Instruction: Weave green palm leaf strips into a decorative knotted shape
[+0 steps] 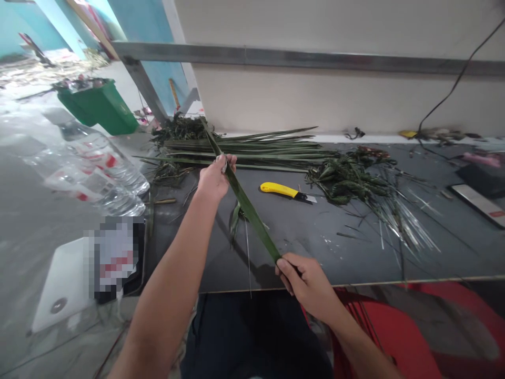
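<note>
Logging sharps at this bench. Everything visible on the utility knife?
The utility knife has a yellow, plastic-looking handle, a black front section and an exposed, metallic-looking blade. It lies on the dark grey tabletop, blade pointing right, near the clump of dark green leaves. Neither the left hand nor the right hand touches it.

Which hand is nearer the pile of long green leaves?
Left. The left hand is beside the pile; the right hand is farther, near the front edge of the grey table.
</note>
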`<state>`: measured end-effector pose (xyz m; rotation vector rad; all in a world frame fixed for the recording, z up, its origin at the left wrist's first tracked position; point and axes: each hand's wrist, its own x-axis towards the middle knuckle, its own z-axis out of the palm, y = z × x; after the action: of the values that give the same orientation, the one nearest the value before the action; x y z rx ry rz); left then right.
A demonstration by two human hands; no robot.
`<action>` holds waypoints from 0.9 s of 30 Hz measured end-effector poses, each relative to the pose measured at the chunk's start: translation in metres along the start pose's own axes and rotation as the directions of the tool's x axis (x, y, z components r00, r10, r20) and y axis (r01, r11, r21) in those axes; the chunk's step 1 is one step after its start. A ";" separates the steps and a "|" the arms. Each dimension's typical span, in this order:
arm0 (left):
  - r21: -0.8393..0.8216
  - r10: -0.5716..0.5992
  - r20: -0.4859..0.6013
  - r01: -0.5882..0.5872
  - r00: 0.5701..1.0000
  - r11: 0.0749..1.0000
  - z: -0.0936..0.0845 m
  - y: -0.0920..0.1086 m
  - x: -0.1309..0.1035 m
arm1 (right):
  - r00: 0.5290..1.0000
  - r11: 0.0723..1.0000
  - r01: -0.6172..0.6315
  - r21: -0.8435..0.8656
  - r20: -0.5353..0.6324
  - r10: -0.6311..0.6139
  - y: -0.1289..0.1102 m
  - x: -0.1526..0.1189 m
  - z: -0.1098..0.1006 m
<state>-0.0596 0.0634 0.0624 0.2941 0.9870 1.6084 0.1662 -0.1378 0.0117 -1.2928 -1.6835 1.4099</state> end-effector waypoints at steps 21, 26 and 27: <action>0.052 -0.040 0.096 0.035 0.995 0.998 -0.005 0.001 -0.011 | 0.990 0.982 -0.141 0.124 0.020 0.139 0.013 -0.025 -0.005; 0.165 -0.071 0.178 0.042 0.981 0.985 -0.012 -0.006 -0.028 | 0.992 0.977 -0.125 0.175 0.004 0.126 0.014 -0.021 -0.016; 0.186 -0.091 0.213 0.052 0.973 0.981 -0.013 -0.008 -0.032 | 0.993 0.978 -0.119 0.173 0.001 0.121 0.013 -0.019 -0.016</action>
<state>-0.0529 0.0285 0.0582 0.5429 0.9599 1.3896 0.1915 -0.1496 0.0069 -1.3189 -1.4619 1.5794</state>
